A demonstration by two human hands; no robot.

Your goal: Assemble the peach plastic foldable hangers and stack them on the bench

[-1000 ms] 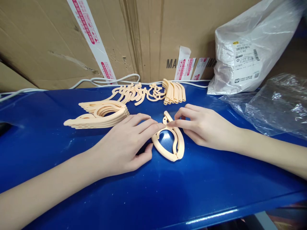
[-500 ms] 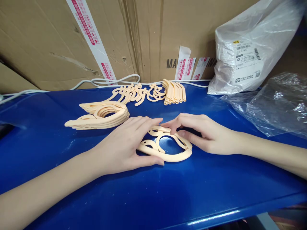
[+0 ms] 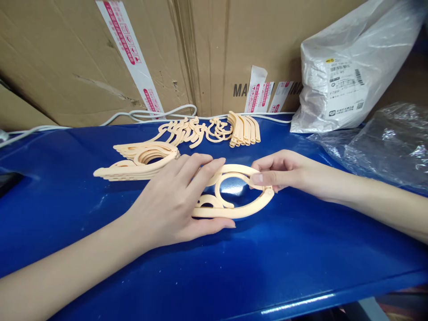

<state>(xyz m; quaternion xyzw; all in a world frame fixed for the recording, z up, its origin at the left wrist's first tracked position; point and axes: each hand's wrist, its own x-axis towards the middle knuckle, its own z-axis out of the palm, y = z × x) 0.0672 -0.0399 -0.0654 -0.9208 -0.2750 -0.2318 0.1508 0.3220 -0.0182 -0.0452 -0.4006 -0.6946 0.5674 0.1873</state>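
A cream plastic folding clothes hanger (image 3: 249, 209), folded into a loop with its curved hook inside, is between my hands at the middle of the table. My left hand (image 3: 175, 205) spans its left end, thumb along the near arm and fingers over the far side; the palm hides that end. With thumb and bent fingers, my right hand (image 3: 284, 173) pinches the hanger's right end near the joint. Just beyond my left hand lies a stack of similar folded hangers (image 3: 137, 171), its right edge close to my fingers.
Loose hanger hooks (image 3: 187, 131) and a bundle of hanger arms (image 3: 244, 129) lie at the back of the blue table (image 3: 214, 272). Behind them run a white cable (image 3: 160, 115) and a cardboard box (image 3: 207, 53). A labelled plastic bag (image 3: 334, 84) and clear film (image 3: 388, 147) occupy the right.
My right hand has shifted from the hanger's far side to its right end and now pinches it there. The hanger's right side has risen slightly, and its far arm shows more fully.
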